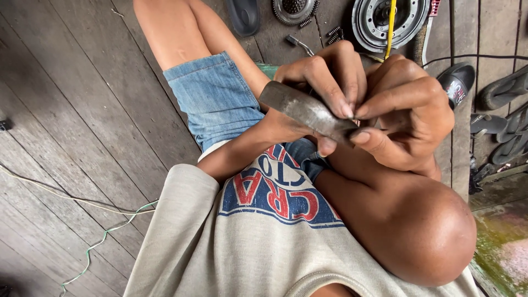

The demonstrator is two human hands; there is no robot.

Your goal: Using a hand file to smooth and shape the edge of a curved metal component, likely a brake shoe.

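You sit on the dark plank floor (82, 110); a round metal clutch housing (388, 22) lies beyond your hands, a smaller toothed hub (294, 10) and loose springs (333, 33) beside it; sandals (503, 88) lie at the right; your left hand (316, 82) and right hand (410, 118) both pinch one flat grey metal piece (305, 110), held tilted above your lap; fingertips (346, 110) press together at its right end.
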